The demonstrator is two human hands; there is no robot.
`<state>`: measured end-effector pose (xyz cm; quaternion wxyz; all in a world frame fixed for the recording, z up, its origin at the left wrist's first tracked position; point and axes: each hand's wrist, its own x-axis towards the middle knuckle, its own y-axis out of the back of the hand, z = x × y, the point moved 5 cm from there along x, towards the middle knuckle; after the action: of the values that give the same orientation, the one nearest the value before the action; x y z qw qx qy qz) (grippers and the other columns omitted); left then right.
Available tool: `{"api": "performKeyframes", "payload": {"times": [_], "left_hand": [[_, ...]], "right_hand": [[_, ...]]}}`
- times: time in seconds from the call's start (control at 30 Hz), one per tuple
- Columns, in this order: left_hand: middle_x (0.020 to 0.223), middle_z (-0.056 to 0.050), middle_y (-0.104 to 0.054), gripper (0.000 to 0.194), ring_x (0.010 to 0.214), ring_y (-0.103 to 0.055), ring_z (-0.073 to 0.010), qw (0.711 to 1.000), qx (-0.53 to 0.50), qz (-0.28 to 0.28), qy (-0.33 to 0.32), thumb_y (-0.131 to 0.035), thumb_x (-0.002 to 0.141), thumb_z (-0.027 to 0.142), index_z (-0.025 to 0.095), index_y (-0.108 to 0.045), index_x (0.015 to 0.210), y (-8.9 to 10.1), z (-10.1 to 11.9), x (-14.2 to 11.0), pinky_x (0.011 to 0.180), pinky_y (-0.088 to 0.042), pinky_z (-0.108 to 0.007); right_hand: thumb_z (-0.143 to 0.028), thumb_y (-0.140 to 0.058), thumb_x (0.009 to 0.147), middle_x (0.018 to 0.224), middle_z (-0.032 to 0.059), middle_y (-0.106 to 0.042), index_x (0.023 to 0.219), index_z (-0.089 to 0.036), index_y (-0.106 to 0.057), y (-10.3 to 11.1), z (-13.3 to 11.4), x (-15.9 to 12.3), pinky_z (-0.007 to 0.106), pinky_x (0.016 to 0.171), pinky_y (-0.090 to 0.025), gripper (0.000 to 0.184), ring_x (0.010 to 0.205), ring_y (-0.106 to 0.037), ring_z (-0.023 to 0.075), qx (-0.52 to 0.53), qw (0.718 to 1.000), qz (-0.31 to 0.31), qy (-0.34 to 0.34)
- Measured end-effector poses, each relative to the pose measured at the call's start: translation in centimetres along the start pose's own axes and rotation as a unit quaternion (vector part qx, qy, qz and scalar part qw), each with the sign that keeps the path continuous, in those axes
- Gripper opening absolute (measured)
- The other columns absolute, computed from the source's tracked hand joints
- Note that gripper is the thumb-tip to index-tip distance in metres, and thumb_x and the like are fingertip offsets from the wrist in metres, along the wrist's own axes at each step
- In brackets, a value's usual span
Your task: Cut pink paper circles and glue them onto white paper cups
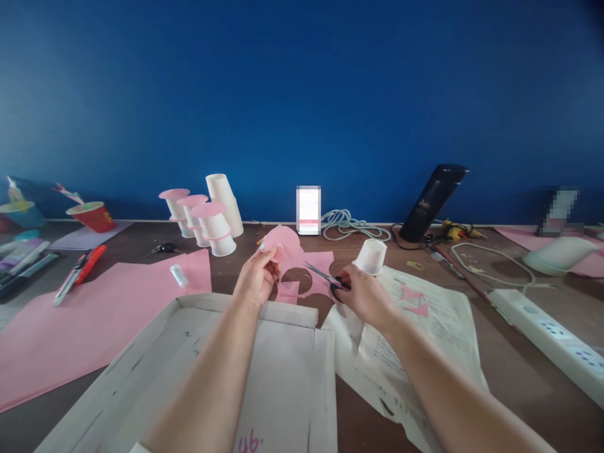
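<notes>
My left hand pinches a rounded piece of pink paper between thumb and fingers, above the table. Black-handled scissors sit in my right hand, their blades pointing left toward the paper. Beneath and between the hands lies a pink paper offcut with round cut-outs. A white paper cup stands upside down just behind my right hand. Farther left, several white paper cups are stacked with pink paper discs between and on top of them, beside a taller white cup stack.
A white box lid lies in front, with pink sheets and a red utility knife to its left. Printed paper spreads at right, near a power strip. A black flask, coiled cable and phone stand behind.
</notes>
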<state>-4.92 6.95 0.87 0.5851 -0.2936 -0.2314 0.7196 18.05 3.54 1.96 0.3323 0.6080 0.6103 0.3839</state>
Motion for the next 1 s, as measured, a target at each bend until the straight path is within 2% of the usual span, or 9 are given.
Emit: {"api": "performKeyframes", "payload": {"times": [0.1, 0.23, 0.33, 0.43, 0.57, 0.67, 0.73, 0.87, 1.0], "left_hand": [[0.069, 0.002, -0.062, 0.028, 0.056, -0.054, -0.0051, 0.999, 0.004, 0.023, -0.022, -0.083, 0.056, 0.019, 0.014, -0.060, 0.071, 0.3, 0.5, 0.1, 0.051, -0.044, -0.016], [0.065, 0.003, -0.061, 0.030, 0.054, -0.054, -0.0051, 0.997, 0.033, 0.046, -0.048, -0.083, 0.052, 0.022, 0.015, -0.060, 0.071, 0.7, 0.8, 0.2, 0.054, -0.045, -0.016], [0.061, 0.002, -0.061, 0.028, 0.051, -0.052, -0.0056, 0.986, 0.156, 0.035, -0.046, -0.081, 0.054, 0.026, 0.014, -0.064, 0.074, 0.5, 0.3, 0.1, 0.050, -0.042, -0.017], [0.062, 0.000, -0.063, 0.030, 0.048, -0.052, -0.0074, 0.952, 0.303, 0.018, -0.042, -0.078, 0.059, 0.029, 0.013, -0.068, 0.082, 0.2, -0.3, -0.1, 0.048, -0.041, -0.019], [0.076, -0.004, -0.068, 0.039, 0.055, -0.059, -0.0115, 0.919, 0.392, -0.033, -0.035, -0.076, 0.063, 0.031, 0.013, -0.068, 0.097, -0.3, -0.9, -0.6, 0.051, -0.046, -0.023], [0.082, -0.005, -0.069, 0.041, 0.062, -0.061, -0.0130, 0.911, 0.406, -0.067, -0.021, -0.075, 0.066, 0.034, 0.014, -0.068, 0.101, -0.6, -1.1, -0.8, 0.053, -0.046, -0.023], [0.081, -0.005, -0.069, 0.041, 0.064, -0.062, -0.0132, 0.903, 0.422, -0.081, -0.011, -0.075, 0.067, 0.037, 0.014, -0.068, 0.100, -0.8, -1.2, -0.9, 0.056, -0.047, -0.023], [0.082, -0.005, -0.071, 0.039, 0.068, -0.064, -0.0157, 0.878, 0.464, -0.116, 0.004, -0.074, 0.068, 0.039, 0.015, -0.068, 0.098, -1.3, -1.7, -1.2, 0.062, -0.048, -0.026], [0.083, -0.007, -0.073, 0.037, 0.072, -0.067, -0.0211, 0.840, 0.526, -0.130, -0.011, -0.075, 0.068, 0.036, 0.015, -0.068, 0.098, -1.7, -2.2, -1.5, 0.066, -0.048, -0.030]], "right_hand": [[-0.029, -0.061, 0.079, 0.101, 0.0042, -0.070, 0.104, -0.024, -0.063, -0.1, 0.1, 0.0, 0.027, 0.062, -0.032, 0.025, 0.085, -0.062, 0.0208, -0.050, 0.999, 0.015, -0.001], [-0.030, -0.058, 0.082, 0.099, 0.0054, -0.069, 0.101, -0.025, -0.067, -0.1, -0.4, -0.2, 0.029, 0.063, -0.031, 0.021, 0.095, -0.058, 0.0234, -0.111, 0.993, 0.015, 0.031], [-0.030, -0.057, 0.083, 0.102, 0.0038, -0.068, 0.098, -0.027, -0.069, -0.1, -0.6, -0.3, 0.028, 0.061, -0.030, 0.020, 0.094, -0.058, 0.0222, -0.123, 0.992, -0.004, 0.033], [-0.032, -0.055, 0.084, 0.103, 0.0024, -0.067, 0.094, -0.029, -0.070, -0.3, -0.5, -0.3, 0.028, 0.059, -0.029, 0.018, 0.091, -0.059, 0.0207, -0.118, 0.992, -0.024, 0.027], [-0.036, -0.053, 0.087, 0.102, 0.0042, -0.067, 0.090, -0.028, -0.071, -0.3, -0.5, -0.3, 0.029, 0.061, -0.032, 0.020, 0.093, -0.060, 0.0230, -0.104, 0.994, -0.010, 0.028], [-0.039, -0.056, 0.086, 0.106, 0.0057, -0.068, 0.105, -0.027, -0.068, -0.1, -0.9, -0.2, 0.029, 0.069, -0.039, 0.025, 0.099, -0.061, 0.0240, -0.027, 0.998, 0.043, 0.044], [-0.042, -0.059, 0.085, 0.104, 0.0067, -0.069, 0.115, -0.023, -0.062, -0.3, -0.9, 0.0, 0.030, 0.073, -0.043, 0.035, 0.094, -0.063, 0.0222, 0.062, 0.995, 0.054, 0.049], [-0.040, -0.061, 0.084, 0.093, 0.0078, -0.070, 0.122, -0.014, -0.054, -2.0, -0.7, 0.4, 0.028, 0.068, -0.046, 0.047, 0.074, -0.066, 0.0175, 0.192, 0.981, 0.015, 0.025], [-0.028, -0.059, 0.083, 0.063, -0.0018, -0.064, 0.126, -0.010, -0.050, -2.9, -0.8, 0.5, 0.025, 0.057, -0.043, 0.047, 0.055, -0.060, 0.0138, 0.259, 0.966, -0.014, 0.006]]}}
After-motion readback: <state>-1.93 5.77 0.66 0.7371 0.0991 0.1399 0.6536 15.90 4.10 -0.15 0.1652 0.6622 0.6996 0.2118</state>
